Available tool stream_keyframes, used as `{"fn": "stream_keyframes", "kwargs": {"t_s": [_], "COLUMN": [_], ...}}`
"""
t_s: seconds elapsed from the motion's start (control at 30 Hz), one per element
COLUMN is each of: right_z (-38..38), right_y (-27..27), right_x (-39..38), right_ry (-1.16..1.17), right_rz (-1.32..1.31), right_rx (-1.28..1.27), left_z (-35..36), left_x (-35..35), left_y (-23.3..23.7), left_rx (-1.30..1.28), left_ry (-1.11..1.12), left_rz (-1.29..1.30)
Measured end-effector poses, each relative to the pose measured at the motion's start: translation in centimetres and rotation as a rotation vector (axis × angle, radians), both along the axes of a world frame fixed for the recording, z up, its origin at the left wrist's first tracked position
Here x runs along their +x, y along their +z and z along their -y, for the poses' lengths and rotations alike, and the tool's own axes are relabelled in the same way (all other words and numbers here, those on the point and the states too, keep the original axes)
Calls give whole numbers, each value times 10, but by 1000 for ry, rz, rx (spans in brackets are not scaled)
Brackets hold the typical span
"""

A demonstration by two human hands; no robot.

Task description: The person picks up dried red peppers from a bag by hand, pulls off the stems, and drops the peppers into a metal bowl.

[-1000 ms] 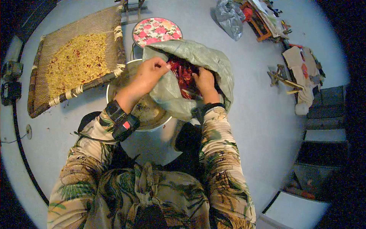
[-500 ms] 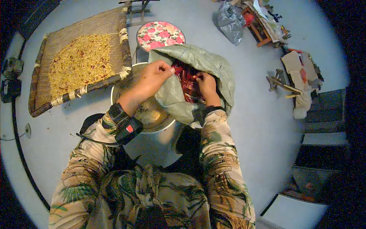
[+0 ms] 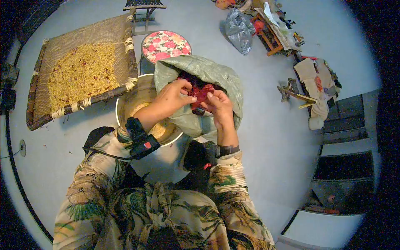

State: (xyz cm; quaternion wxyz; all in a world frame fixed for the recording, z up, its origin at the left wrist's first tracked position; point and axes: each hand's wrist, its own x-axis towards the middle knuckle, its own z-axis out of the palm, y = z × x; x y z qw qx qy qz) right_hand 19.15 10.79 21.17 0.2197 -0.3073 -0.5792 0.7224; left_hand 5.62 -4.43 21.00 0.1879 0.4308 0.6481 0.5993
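A green woven sack with its mouth rolled open holds dark red dried chillies. Over that opening, both hands pinch one dried red chilli between them. My left hand grips its left side between thumb and fingers, while my right hand has the right side with the thumb on top. Under my left forearm stands a metal pot with a pale rim and yellowish seeds inside. My forearm and the sack cover part of the pot.
At the left lies a wood-framed woven tray spread with yellow seeds and red bits. A round flower-patterned stool stands behind the sack. Toward the upper right are a grey plastic bag and a small wooden stool.
My right hand has come up out of the sack with a red chilli and turned palm-inward. My left hand has moved in to meet it. The view has shifted slightly.
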Motion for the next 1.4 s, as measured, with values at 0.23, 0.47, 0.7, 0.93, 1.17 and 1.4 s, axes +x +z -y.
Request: {"fn": "stream_keyframes", "kwargs": {"t_s": [0.23, 0.47, 0.7, 0.93, 1.17, 1.4], "right_z": [8, 8, 4, -5, -3, -1], "right_y": [-2, 7, -1, -14, -16, -10], "right_x": [-7, -6, 2, 0, -8, -4], "right_ry": [35, 140, 142, 22, -63, 99], "right_rz": [-66, 57, -4, -17, -32, 12], "right_rx": [-118, -117, -68, -79, -59, 36], "left_z": [-19, -32, -36, -33, -23, -17], "left_x": [7, 7, 11, 17, 24, 23], "left_y": [-28, -36, -39, -43, -23, -21], "left_rx": [-47, 24, 41, 51, -168, -186], "left_ry": [-175, -218, -295, -313, -106, -29], "left_rz": [303, 555, 602, 536, 148, 115]}}
